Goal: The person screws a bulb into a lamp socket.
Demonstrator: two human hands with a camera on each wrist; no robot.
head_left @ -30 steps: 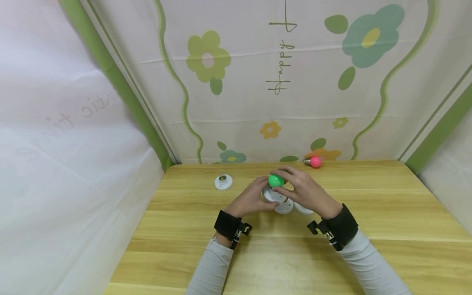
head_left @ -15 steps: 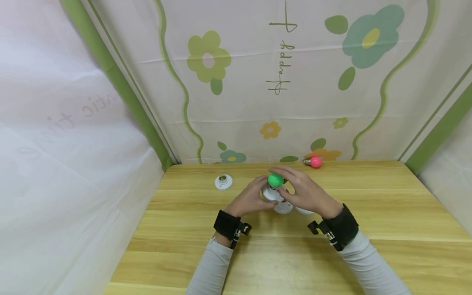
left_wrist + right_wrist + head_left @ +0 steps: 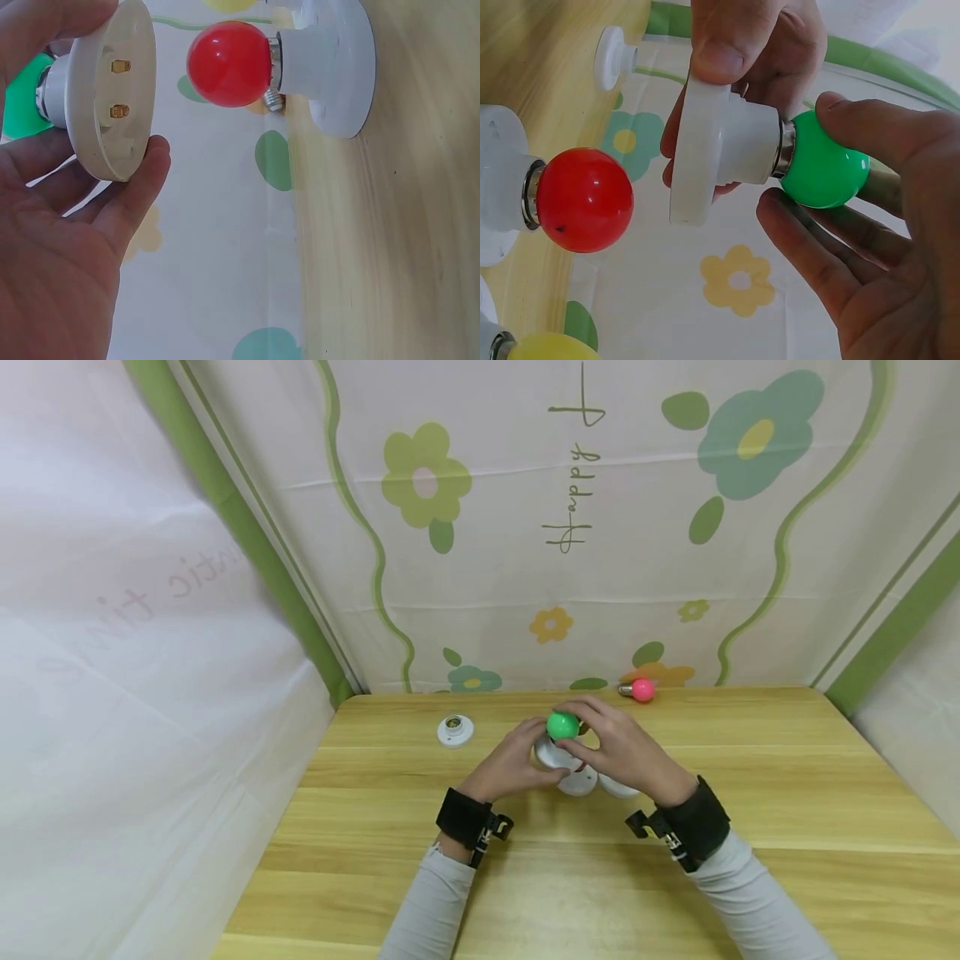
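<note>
My left hand (image 3: 512, 762) grips the rim of a round white lamp holder (image 3: 697, 154), lifted above the table. A green light bulb (image 3: 826, 161) sits in its socket, with part of the metal screw base showing. The fingers and thumb of my right hand (image 3: 626, 747) are curled about the green bulb. In the left wrist view the underside of the held lamp holder shows two brass contacts. Just beyond it, a red bulb (image 3: 229, 64) stands in another white lamp holder (image 3: 341, 71) on the table. In the head view the hands partly hide these.
A bare white lamp holder (image 3: 455, 731) lies at the back left of the wooden table (image 3: 555, 877). By the back edge lies a loose pink bulb (image 3: 642, 690). A yellow bulb (image 3: 551, 347) stands beside the red one. A printed curtain (image 3: 480, 568) hangs behind.
The right hand's fingers and thumb shift slightly around the green bulb. The left hand keeps its hold on the lamp holder, almost still.
</note>
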